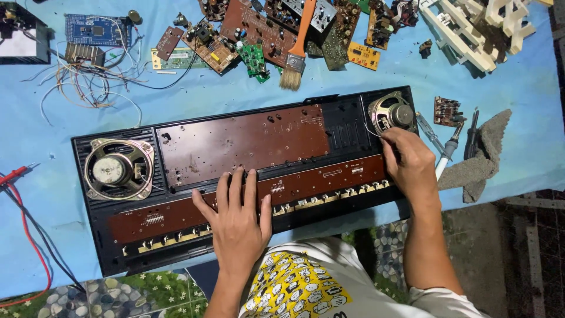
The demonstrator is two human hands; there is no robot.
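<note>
On the blue table cover [176, 100] lies an opened black keyboard casing [247, 176], back side up, tilted slightly so its right end sits higher in view. Two long brown circuit boards are fitted inside: an upper board [241, 141] and a lower, narrower board [253, 197] running above a row of key contacts. The left hand [235, 221] rests flat on the lower board near its middle, fingers spread and extended, gripping nothing. The right hand [412, 162] sits at the casing's right end, fingers curled downward just below the small round speaker [390, 113]; whether it pinches anything cannot be told. A larger speaker [118, 169] occupies the casing's left end. Beyond the casing, a paintbrush [297, 50] with an orange handle lies across a heap of loose circuit boards [235, 35]. A blue board with tangled wires [97, 32] sits at upper left. Red and black probe leads [23, 229] trail along the left edge. A grey rag [482, 156] lies right of the casing.
</note>
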